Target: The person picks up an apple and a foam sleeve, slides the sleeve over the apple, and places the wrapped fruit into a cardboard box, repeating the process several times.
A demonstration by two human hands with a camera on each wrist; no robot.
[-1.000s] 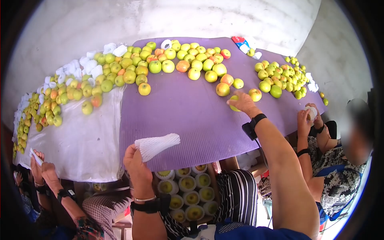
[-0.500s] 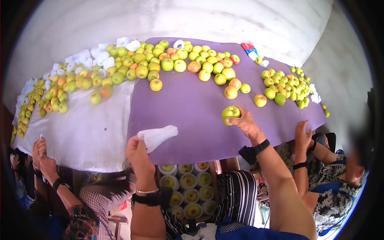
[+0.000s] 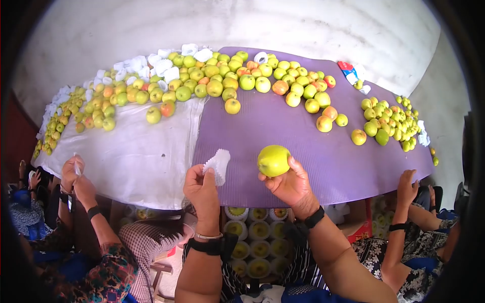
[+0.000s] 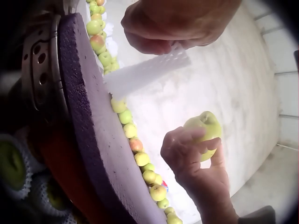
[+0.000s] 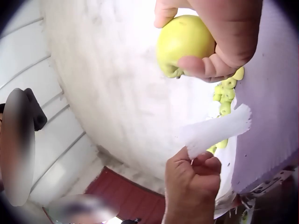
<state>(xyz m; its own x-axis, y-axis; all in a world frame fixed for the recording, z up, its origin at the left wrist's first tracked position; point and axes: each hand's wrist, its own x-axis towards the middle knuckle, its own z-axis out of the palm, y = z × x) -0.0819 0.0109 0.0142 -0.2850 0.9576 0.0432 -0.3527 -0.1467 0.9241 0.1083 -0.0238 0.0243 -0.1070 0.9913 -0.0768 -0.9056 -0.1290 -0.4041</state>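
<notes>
My left hand [image 3: 202, 194] pinches one end of a white foam net sleeve [image 3: 218, 165] above the purple mat's front edge. In the left wrist view the sleeve [image 4: 145, 74] hangs flat out from the fingers of my left hand [image 4: 180, 23]. My right hand [image 3: 293, 187] holds a yellow-green apple [image 3: 273, 160] by its sides, to the right of the sleeve and apart from it. The right wrist view shows the apple [image 5: 184, 44] between thumb and fingers, its stem end facing down-left.
Loose apples [image 3: 214, 88] lie along the back of the purple mat [image 3: 242, 136] and the white cover [image 3: 146, 146], with foam sleeves [image 3: 172, 74] behind. Below the table's edge, a box holds sleeved apples [image 3: 260, 230]. People sit at both sides, their hands [image 3: 406, 189] near the table.
My right hand took an apple from the mat and brought it back toward my left hand. The sleeve in my left hand has turned more upright. The view has shifted left.
</notes>
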